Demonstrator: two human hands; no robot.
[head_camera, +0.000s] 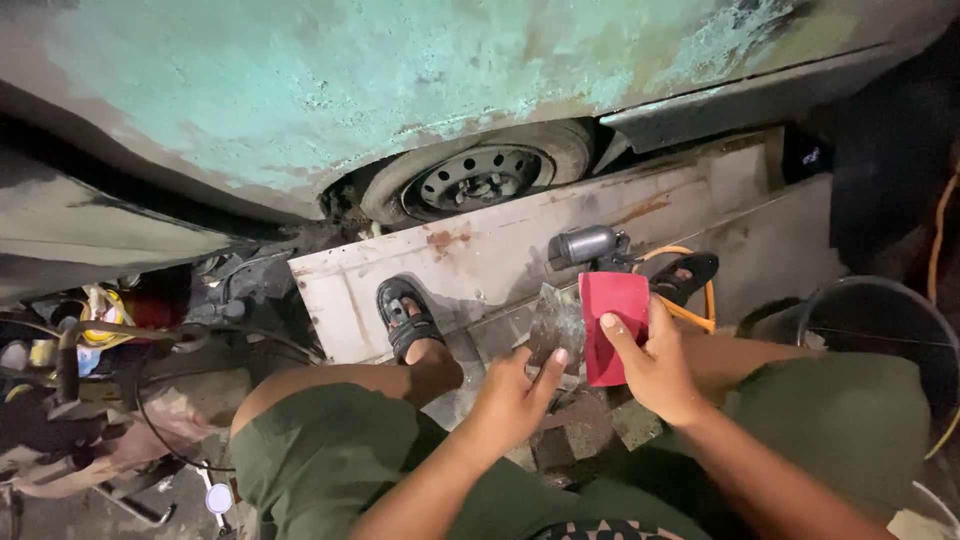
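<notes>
My left hand (515, 398) pinches a worn grey sheet of sandpaper (556, 322) at its lower edge, thumb on the face. My right hand (655, 365) grips a flat red rectangular block (610, 322), held upright just right of the grey sheet, the two touching side by side. Both are held above my knees, in green shorts, as I sit or crouch. My feet in black sandals (405, 315) rest on a rusty white metal panel (480, 250).
A sanded teal car body (330, 90) fills the top, with a bare steel wheel (480, 178) under its arch. A grey power tool (585, 245) and orange hose (690, 310) lie on the panel. A black bucket (885, 320) stands right; clutter and cables lie left.
</notes>
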